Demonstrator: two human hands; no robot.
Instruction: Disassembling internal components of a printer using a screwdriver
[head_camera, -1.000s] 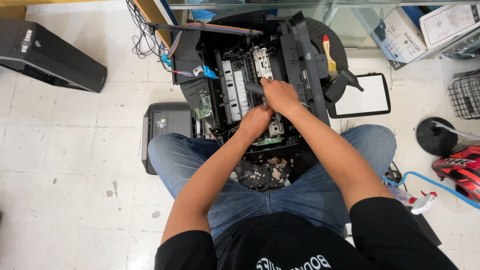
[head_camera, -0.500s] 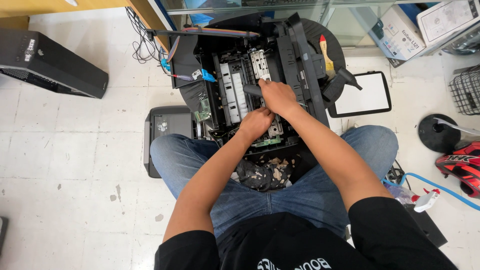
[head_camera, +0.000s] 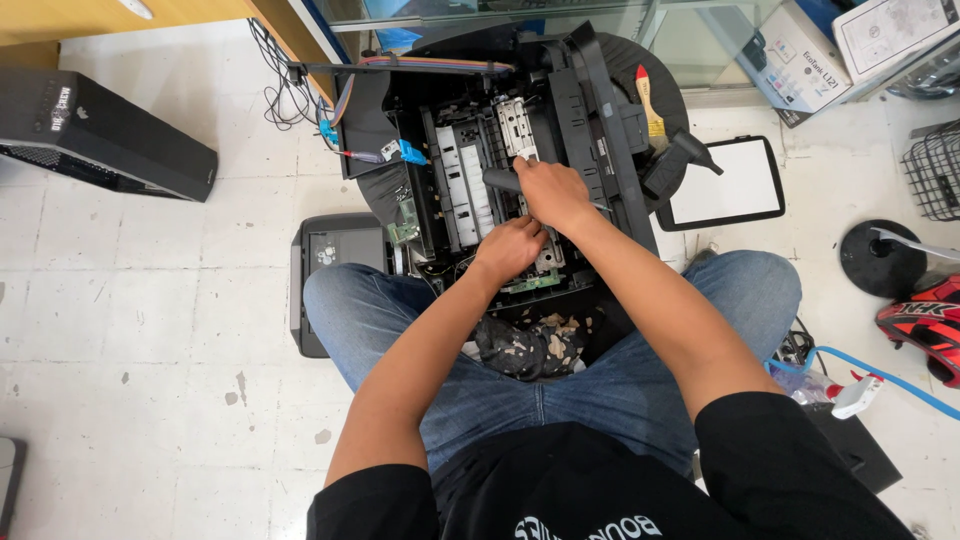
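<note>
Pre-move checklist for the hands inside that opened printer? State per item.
1. Right hand grips the dark cylindrical roller: ok, fingers wrapped on it.
2. Left hand steady inside the opened black printer chassis: ok, resting low by the green circuit board.
3. Multicoloured ribbon cable away from both hands: ok, at the far edge.
4. Red-and-yellow handled brush out of the way: ok, lying beyond the chassis.
5. Roller free of its mounts: cannot tell, ends hidden.
6. Loose screws under the hands: cannot tell.
</note>
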